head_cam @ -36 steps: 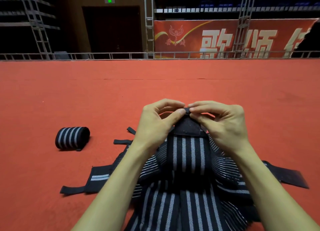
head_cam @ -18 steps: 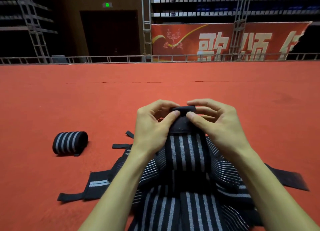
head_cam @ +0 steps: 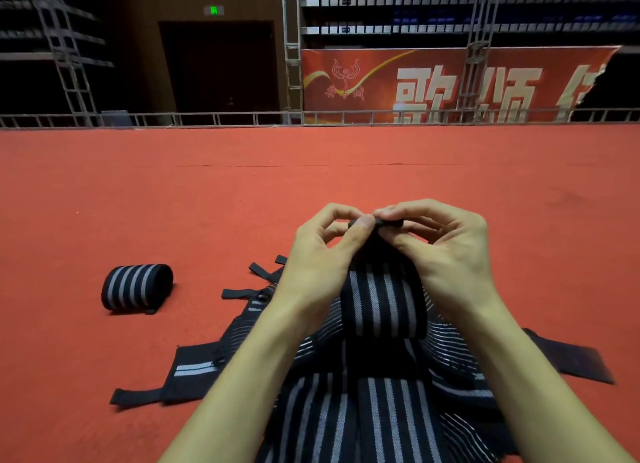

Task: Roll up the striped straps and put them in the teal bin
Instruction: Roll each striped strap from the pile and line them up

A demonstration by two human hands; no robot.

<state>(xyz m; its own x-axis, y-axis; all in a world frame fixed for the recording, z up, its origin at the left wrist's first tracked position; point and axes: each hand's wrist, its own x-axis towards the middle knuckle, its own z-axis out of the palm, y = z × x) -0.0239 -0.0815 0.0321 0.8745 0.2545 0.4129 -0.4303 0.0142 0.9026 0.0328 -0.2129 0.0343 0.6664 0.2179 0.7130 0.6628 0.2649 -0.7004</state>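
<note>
Black end of the striped strap (head_cam: pixel 381 306) has folded further; left hand (head_cam: pixel 322 258) and right hand (head_cam: pixel 450 254) pinch it, fingers curled.

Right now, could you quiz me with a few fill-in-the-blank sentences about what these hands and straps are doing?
The left hand and right hand pinch the held strap by its plain ____ end.
Exactly ____ finished roll lies on the carpet.
That roll lies to the person's ____.
Missing words: black; one; left.
</note>
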